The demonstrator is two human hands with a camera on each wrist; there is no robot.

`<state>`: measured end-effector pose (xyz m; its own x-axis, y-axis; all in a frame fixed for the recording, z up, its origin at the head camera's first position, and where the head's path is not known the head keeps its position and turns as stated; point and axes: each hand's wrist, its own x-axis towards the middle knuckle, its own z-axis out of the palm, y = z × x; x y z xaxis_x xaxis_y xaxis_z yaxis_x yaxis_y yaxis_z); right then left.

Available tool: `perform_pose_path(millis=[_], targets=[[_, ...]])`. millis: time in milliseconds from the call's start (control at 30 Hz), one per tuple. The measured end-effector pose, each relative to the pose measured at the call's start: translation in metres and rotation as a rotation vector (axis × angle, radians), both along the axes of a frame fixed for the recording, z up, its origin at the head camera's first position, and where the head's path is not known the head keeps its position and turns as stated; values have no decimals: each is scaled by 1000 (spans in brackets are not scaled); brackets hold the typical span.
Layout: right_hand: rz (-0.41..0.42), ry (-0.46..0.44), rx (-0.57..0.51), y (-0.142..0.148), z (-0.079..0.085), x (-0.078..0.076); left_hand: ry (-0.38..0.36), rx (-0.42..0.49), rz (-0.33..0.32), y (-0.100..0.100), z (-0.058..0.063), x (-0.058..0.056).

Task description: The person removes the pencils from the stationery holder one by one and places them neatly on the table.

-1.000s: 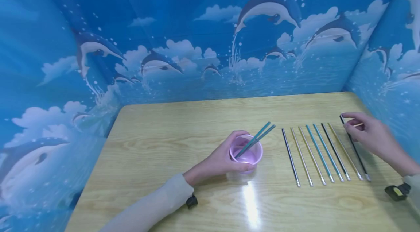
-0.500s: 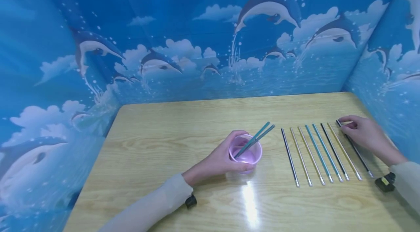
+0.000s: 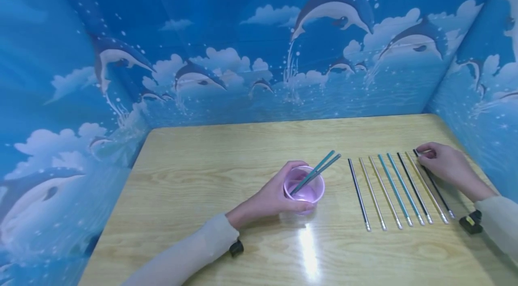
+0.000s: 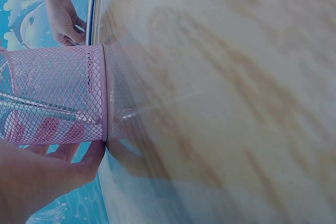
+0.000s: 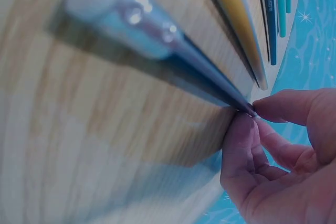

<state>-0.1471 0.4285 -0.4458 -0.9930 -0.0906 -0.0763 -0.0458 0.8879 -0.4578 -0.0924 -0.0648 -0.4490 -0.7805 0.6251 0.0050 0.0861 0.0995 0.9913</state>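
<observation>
My left hand (image 3: 279,191) grips a pink mesh pencil cup (image 4: 52,95) that stands upright on the table. Two teal pencils (image 3: 315,172) lean inside it, their far ends sticking out over the rim to the right. At the right end of a row, my right hand (image 3: 447,164) pinches the far end of a dark pencil (image 3: 437,186) between thumb and fingers. That pencil's eraser end (image 5: 126,14) looms large in the right wrist view. Directly left of it lies a yellow pencil (image 3: 427,187), parallel to it.
Further left in the row lie a black pencil (image 3: 414,188), teal pencils (image 3: 394,189), gold pencils (image 3: 372,194) and a dark pencil (image 3: 359,195), erasers toward me. Blue dolphin-print curtains (image 3: 222,92) enclose the wooden table (image 3: 202,155) at the back and sides.
My right hand has shifted left with the dark pencil, bringing it closer to the yellow one beside it. The left hand and the cup have stayed in place.
</observation>
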Motion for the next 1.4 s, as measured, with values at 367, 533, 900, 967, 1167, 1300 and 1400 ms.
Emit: perform_pose_path(millis=[367, 533, 900, 967, 1167, 1300, 1400], targets=[[-76, 20, -36, -6, -1, 9, -6, -3, 4, 1, -2, -2], [-149, 95, -129, -17, -2, 21, -3, -1, 0, 1, -2, -1], [-229, 150, -341, -59, 19, 51, -17, -5, 2, 0, -2, 2], [-227, 146, -413, -69, 23, 56, -18, -3, 4, 0, -1, 3], [-199, 123, -670, -99, 35, 68, -17, 2, 7, 0, 0, 2], [-156, 157, -795, -119, 36, 73, -19, 11, 5, 0, 0, 2], [-128, 157, -853, -134, 37, 76, -19, 6, 7, 0, 0, 1]])
